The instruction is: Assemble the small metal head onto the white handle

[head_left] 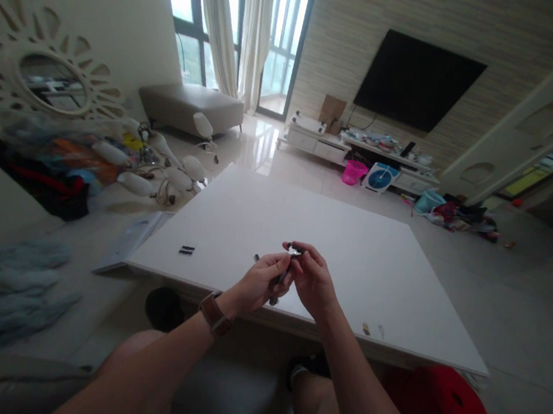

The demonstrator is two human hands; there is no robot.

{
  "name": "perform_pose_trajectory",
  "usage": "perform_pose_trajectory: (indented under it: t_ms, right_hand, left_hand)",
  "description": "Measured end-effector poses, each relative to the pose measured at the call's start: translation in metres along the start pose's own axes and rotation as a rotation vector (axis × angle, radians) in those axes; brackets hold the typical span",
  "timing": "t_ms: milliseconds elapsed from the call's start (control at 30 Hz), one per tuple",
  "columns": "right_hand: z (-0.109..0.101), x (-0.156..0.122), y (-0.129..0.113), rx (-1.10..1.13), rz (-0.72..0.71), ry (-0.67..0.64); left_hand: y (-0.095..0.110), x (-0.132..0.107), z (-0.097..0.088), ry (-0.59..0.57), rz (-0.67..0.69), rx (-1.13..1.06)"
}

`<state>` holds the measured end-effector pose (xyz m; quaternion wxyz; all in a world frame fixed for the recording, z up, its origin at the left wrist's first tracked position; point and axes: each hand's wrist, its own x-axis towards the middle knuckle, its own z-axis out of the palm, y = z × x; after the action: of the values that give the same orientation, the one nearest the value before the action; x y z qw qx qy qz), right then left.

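Both of my hands meet over the near part of a white tabletop (343, 235). My left hand (261, 280), with a brown-strapped watch (215, 314) on the wrist, is closed around a slim dark rod-like thing (274, 295) whose lower end points down. My right hand (315, 280) is closed, its fingers pinching a small dark piece with a bright shiny part (294, 249) right beside the left fingertips. The exact kind of either item is too small to make out. Another dark tip (257, 257) shows just behind the left hand.
Two small dark strips (187, 250) lie on the table at left; a small tan piece (366, 328) and a clear piece (381, 331) lie near its front edge. A red roll (438, 408) stands at right. A lamp with white shades (176, 178) is on the floor.
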<state>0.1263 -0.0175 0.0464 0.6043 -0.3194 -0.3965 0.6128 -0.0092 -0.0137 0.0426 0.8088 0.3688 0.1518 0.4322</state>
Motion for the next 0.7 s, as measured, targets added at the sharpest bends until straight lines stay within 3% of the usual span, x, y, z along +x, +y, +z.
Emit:
perform_pose_trajectory:
  t_ms: [700]
  right_hand:
    - [-0.0031,-0.0015,0.0005,0.01,0.018,-0.005]
  left_hand:
    - [-0.0013,0.0007,-0.0037,-0.075,-0.015,0.006]
